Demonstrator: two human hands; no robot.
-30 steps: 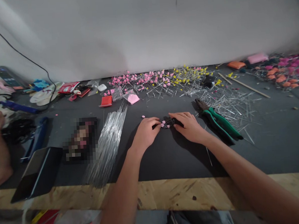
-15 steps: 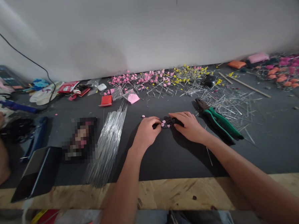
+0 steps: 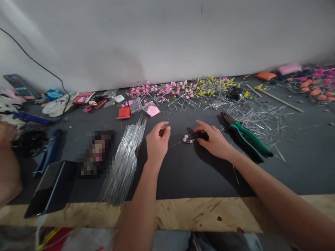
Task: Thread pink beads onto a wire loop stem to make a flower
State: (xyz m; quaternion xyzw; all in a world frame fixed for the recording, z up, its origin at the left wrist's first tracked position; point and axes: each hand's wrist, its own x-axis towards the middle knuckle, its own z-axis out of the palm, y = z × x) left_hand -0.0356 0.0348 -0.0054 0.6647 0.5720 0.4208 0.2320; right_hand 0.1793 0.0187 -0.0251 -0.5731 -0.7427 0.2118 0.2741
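Between my hands, thin wires with small pink pieces (image 3: 187, 139) lie close to the dark tabletop (image 3: 176, 177). My left hand (image 3: 158, 141) is a little to their left, its fingers curled with thumb and fingertips close together; whether anything small is between them is hidden. At the right end of the wires is my right hand (image 3: 211, 138), thumb and index finger apart around the wire ends; its grip on them is unclear. Green-handled pliers (image 3: 248, 138) lie right of my right hand. A bundle of straight silvery wires (image 3: 125, 157) is left of my left arm.
Pink-tipped (image 3: 165, 90) and yellow-tipped wires (image 3: 214, 85) are heaped along the wall. Loose wires (image 3: 259, 120) spread behind the pliers. At left are a dark folded device (image 3: 51, 187), a blue tool (image 3: 49, 150) and another person's arm (image 3: 2, 168). A wooden edge (image 3: 189, 214) runs in front.
My left hand has come away from the pink-pieced wires and moved slightly left and up. The small pink piece seen beside it earlier no longer shows. The view has shifted a little.
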